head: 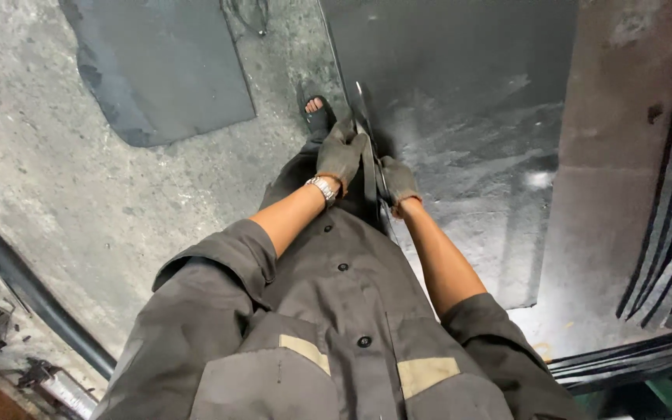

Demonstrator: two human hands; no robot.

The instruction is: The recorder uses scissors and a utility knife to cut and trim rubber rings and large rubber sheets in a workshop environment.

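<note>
Both gloved hands, left [341,153] and right [398,180], closed on dark rubber sheet's [468,117] edge.

Both hands meet at centre on shears [367,148], left hand [340,154] just left of right hand [398,180]. A large sheet [468,117] lies right; another sheet [165,70] far left on the floor [56,179].

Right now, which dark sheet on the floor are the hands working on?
The large sheet on the right: both gloved hands, left hand and right hand, are at its left edge. The smaller sheet lies apart, untouched.
</note>
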